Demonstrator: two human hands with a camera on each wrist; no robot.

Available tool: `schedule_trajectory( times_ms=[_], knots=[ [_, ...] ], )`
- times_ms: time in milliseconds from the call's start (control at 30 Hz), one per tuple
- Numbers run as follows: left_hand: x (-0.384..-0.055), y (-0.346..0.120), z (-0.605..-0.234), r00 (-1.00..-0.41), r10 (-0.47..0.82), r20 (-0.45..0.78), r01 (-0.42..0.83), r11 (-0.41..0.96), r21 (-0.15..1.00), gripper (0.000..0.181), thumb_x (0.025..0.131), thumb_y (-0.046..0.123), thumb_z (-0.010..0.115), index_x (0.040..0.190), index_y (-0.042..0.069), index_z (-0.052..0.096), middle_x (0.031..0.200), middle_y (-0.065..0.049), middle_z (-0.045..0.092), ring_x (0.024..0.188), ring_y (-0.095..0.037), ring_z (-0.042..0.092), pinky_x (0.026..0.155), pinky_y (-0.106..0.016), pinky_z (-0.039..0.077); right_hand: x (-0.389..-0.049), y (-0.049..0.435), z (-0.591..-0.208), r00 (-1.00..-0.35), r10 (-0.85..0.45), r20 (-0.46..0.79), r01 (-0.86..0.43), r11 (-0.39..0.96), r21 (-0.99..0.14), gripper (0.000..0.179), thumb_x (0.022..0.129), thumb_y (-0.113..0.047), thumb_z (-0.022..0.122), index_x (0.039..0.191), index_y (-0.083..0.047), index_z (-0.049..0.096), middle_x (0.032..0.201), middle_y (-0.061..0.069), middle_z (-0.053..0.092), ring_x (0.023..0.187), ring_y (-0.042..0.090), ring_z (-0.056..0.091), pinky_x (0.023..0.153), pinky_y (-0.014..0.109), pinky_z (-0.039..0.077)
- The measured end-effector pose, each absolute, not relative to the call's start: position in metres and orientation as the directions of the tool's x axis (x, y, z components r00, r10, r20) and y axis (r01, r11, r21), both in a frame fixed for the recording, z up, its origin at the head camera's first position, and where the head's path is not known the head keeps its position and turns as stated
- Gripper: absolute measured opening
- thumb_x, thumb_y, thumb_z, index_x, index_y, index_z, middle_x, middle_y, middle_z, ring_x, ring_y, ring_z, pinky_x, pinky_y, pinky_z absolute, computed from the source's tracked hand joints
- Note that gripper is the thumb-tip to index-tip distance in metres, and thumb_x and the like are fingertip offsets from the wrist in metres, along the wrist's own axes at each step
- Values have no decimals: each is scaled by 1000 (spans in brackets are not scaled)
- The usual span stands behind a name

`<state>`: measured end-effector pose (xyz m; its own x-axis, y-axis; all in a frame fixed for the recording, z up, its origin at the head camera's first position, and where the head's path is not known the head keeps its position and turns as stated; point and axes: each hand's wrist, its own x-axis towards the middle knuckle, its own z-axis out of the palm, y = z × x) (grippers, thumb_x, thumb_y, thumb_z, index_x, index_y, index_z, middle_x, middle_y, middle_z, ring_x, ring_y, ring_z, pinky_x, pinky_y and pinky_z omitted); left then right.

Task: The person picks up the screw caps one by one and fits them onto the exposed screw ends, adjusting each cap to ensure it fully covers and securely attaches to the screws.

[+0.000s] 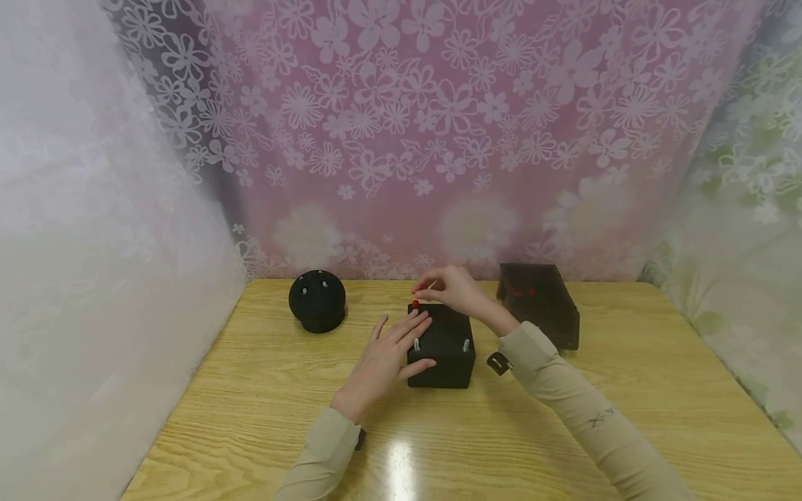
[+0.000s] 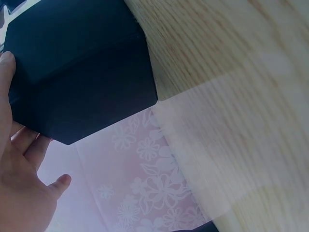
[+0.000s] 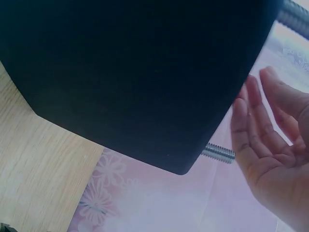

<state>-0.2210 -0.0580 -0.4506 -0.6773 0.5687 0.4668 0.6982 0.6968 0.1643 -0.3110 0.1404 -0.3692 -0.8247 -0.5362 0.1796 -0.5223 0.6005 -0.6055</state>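
A black box (image 1: 446,348) (image 2: 77,72) (image 3: 135,72) stands mid-table with silver bolts (image 1: 466,344) (image 3: 218,152) sticking up from its top. My left hand (image 1: 404,341) (image 2: 19,183) rests flat against the box's left side, fingers straight on the top and thumb on the front face. My right hand (image 1: 421,295) (image 3: 270,140) hovers over the far left corner. Its fingertips pinch at a small red piece (image 1: 415,304) there, and a thin pale stick pokes out above the fingers. The right wrist view does not show the pinch.
A black dome (image 1: 317,300) with small silver studs sits at the back left of the wooden table (image 1: 263,390) (image 2: 231,63). A second dark box (image 1: 540,300) with red marks stands at the back right. Flowered curtains close in three sides.
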Motion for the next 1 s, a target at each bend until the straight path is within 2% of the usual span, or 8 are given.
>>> schedule_trajectory(
  times_ms=[233, 533, 733, 1000],
  knots=[
    [-214, -64, -448, -674, 580, 458, 711, 677, 189, 74, 95, 49, 65, 155, 13, 43, 160, -1, 40, 149, -17, 34, 123, -56, 21, -298, 140, -368, -853, -471, 226, -489, 568, -662, 18, 98, -21, 69, 109, -8, 76, 101, 6, 74, 89, 23, 73, 79, 41, 61],
    [-205, -72, -444, -681, 591, 433, 712, 673, 201, 74, 96, 51, 63, 156, 14, 42, 162, 0, 38, 150, -16, 32, 124, -55, 19, -283, 149, -367, -865, -417, 279, -473, 491, -732, 19, 100, -25, 66, 109, -10, 74, 94, 7, 72, 86, 28, 72, 78, 39, 61],
    [-199, -76, -442, -686, 601, 411, 713, 669, 211, 75, 96, 53, 61, 157, 16, 40, 162, 1, 36, 151, -14, 31, 124, -55, 19, -270, 161, -364, -891, -370, 263, -433, 520, -736, 24, 102, -30, 64, 111, -10, 73, 97, 12, 73, 87, 25, 72, 79, 41, 61],
    [-191, -83, -440, -662, 618, 423, 736, 643, 213, 74, 96, 51, 62, 157, 14, 41, 162, 0, 38, 151, -16, 32, 121, -59, 24, -257, 184, -357, -915, -269, 302, -404, 626, -667, 26, 104, -32, 60, 113, -12, 74, 95, 6, 76, 81, 18, 69, 74, 41, 59]
  ],
)
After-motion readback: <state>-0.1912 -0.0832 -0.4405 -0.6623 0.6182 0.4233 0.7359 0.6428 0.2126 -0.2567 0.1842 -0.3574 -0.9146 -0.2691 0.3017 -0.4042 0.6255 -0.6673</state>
